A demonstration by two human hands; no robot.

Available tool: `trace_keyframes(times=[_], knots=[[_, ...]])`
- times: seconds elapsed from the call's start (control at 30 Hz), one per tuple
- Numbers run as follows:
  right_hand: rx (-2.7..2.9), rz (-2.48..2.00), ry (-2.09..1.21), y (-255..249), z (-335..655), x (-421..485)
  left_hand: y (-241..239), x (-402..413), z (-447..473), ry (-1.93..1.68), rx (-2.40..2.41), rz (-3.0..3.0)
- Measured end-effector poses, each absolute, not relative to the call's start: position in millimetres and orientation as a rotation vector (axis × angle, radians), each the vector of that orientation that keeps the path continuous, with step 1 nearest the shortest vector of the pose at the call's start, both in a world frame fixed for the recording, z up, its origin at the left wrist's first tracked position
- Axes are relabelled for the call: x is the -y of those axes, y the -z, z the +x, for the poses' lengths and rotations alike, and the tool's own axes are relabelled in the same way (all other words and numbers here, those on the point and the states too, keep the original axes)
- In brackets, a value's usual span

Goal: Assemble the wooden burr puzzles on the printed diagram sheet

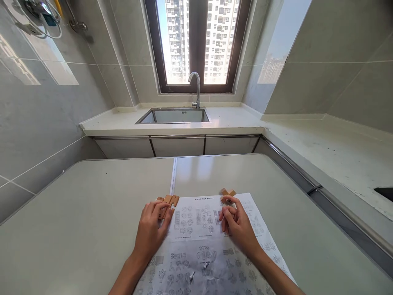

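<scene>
A printed instruction sheet [199, 223] with small diagrams lies on the table in front of me. My left hand [152, 229] rests at its left edge, fingers curled over a row of notched wooden pieces [170, 200]. My right hand [236, 221] sits on the sheet's upper right, fingers bent in a pinch at a small cluster of wooden pieces [227, 192]. Whether either hand has lifted its pieces off the table I cannot tell.
The grey table [92, 213] has a seam down its middle. Behind it runs a white counter [233, 119] with a steel sink [175, 116] and faucet [196, 88] under a window. The counter continues along the right wall.
</scene>
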State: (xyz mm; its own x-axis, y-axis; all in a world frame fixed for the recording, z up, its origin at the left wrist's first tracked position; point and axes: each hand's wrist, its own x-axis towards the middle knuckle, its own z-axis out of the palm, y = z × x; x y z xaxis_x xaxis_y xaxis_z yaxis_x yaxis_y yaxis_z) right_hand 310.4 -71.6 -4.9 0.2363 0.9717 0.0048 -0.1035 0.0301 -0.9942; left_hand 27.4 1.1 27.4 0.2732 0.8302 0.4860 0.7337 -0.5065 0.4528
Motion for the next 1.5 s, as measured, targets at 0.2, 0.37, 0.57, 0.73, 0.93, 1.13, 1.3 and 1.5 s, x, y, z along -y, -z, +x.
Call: trace_keyframes(times=[0.2, 0.37, 0.57, 0.73, 0.93, 1.13, 1.3, 1.5], knots=[[0.911, -1.221, -1.115, 6, 310, 67, -25, 17, 44, -0.910, -1.045, 2.534], [0.859, -1.187, -1.170, 6, 312, 61, -18, 23, 51, -0.751, -0.911, 2.569], [0.782, -1.181, -1.186, 4, 314, 57, -18, 21, 51, -0.667, -0.919, 2.566], [0.715, -1.195, -1.179, 5, 316, 55, -19, 20, 50, -0.649, -0.918, 2.549], [0.848, -1.176, -1.181, 4, 313, 59, -17, 20, 51, -0.663, -0.916, 2.510], [0.990, -0.868, -1.502, -7, 292, 75, -23, 25, 52, -0.694, -1.010, 2.119], [1.041, -0.588, -1.807, -2, 272, 86, -27, 33, 52, -0.602, -0.782, 1.658], [1.030, -0.727, -1.807, -6, 272, 86, -32, 40, 60, -0.614, -0.741, 1.503]])
